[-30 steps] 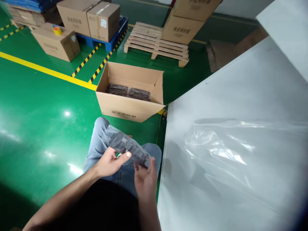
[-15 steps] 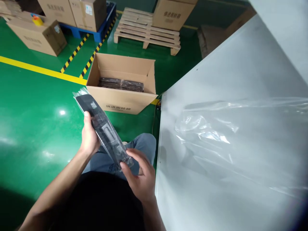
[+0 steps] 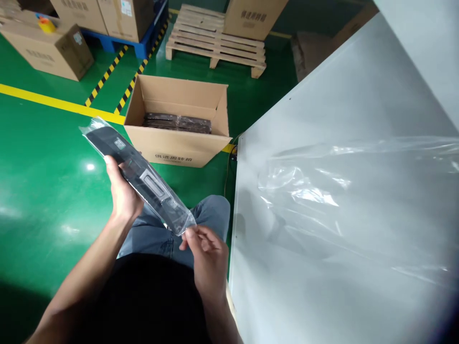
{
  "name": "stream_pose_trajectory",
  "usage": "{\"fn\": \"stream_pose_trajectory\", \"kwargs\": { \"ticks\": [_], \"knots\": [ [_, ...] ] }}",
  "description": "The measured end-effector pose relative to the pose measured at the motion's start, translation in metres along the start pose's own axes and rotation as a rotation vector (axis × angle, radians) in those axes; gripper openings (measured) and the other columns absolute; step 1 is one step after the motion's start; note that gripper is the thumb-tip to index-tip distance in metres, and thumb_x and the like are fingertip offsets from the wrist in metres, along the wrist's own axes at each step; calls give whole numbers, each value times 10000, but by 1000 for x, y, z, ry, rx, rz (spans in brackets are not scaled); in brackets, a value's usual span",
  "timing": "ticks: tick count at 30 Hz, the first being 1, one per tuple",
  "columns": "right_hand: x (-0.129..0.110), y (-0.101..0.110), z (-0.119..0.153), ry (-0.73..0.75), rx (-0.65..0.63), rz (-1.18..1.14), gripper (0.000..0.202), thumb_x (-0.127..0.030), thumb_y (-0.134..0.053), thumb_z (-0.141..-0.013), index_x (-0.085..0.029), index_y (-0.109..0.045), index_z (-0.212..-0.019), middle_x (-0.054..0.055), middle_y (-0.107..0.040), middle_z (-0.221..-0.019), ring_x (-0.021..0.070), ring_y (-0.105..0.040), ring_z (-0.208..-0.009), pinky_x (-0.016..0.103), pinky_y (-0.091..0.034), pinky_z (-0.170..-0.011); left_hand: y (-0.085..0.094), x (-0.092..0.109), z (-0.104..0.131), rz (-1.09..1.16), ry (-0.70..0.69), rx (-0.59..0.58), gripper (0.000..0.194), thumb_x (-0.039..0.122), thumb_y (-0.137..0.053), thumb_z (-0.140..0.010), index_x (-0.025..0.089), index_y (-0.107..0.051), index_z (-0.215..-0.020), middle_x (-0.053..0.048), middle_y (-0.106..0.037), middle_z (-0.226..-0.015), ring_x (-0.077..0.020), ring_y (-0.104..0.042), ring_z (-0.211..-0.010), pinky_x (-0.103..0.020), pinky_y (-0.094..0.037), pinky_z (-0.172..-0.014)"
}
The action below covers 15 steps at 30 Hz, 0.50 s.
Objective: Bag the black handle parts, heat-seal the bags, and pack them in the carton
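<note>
A long dark plastic part (image 3: 138, 174) in a clear bag lies slantwise above my lap, its far end up to the left. My left hand (image 3: 124, 191) is wrapped round its left edge, thumb on top, the other fingers mostly hidden beneath. At the near end, my right hand (image 3: 208, 251) pinches the clear bag's edge (image 3: 189, 222) between thumb and fingers. A small pale label shows near the part's far end, and a rectangular recess sits about its middle.
An open cardboard box (image 3: 175, 145) with several wrapped dark parts (image 3: 177, 123) inside stands on the green floor ahead. To my right is a white work surface (image 3: 322, 296) with a clear plastic bag (image 3: 308, 191) on it. Beyond are a wooden pallet (image 3: 215, 45) and a closed carton (image 3: 50, 50).
The bagged part has swung further left at its far end and lies flatter. My right thumb and fingers have closed from a spread hold onto the bag's near edge.
</note>
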State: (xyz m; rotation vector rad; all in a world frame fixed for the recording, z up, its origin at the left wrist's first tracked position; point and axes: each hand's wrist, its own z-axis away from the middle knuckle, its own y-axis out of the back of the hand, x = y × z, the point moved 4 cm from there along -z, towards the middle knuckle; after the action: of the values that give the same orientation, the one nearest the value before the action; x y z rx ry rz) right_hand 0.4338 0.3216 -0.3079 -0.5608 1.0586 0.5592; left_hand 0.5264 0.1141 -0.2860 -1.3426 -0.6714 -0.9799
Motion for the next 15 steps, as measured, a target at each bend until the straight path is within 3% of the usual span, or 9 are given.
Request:
{"fn": "stream_pose_trajectory", "kwargs": {
  "ticks": [6, 8, 10, 12, 15],
  "knots": [
    [13, -11, -7, -160, -193, -325, 397, -523, -801, -844, -222, -585, -699, -59, -472, -599, 98, -410, -514, 271, -435, -544, -4, -2, -1, 51, 32, -73, 711, 901, -413, -878, 220, -622, -876, -19, -591, -711, -241, -707, -762, -420, -620, -785],
    [16, -11, -8, -143, -244, -324, 421, -551, -785, -851, -227, -558, -705, -63, -453, -604, 99, -397, -510, 272, -430, -537, -5, -3, -2, 59, 38, -67, 720, 920, -396, -866, 232, -610, -861, -15, -577, -687, -245, -705, -755, -434, -625, -797],
    [20, -7, -11, -78, -249, -176, 420, -567, -756, -872, -227, -568, -711, -49, -487, -599, 120, -452, -540, 283, -447, -564, -6, -4, -1, 34, 25, -58, 762, 957, -351, -841, 243, -616, -873, -20, -578, -669, -267, -718, -795, -441, -629, -801],
    [24, 1, -14, 10, -185, 41, 395, -559, -738, -889, -222, -599, -737, -31, -547, -623, 142, -521, -594, 291, -472, -605, -5, -7, 0, -33, 5, -64, 824, 988, -284, -818, 248, -637, -904, -37, -606, -679, -295, -734, -871, -445, -632, -805],
    [22, 16, -19, 176, 48, 240, 342, -527, -743, -889, -223, -604, -820, -21, -596, -710, 153, -577, -659, 285, -504, -637, 1, -14, 2, -231, -32, -108, 960, 1002, -110, -802, 240, -674, -953, -74, -663, -723, -313, -742, -932, -444, -636, -788]
  ]
}}
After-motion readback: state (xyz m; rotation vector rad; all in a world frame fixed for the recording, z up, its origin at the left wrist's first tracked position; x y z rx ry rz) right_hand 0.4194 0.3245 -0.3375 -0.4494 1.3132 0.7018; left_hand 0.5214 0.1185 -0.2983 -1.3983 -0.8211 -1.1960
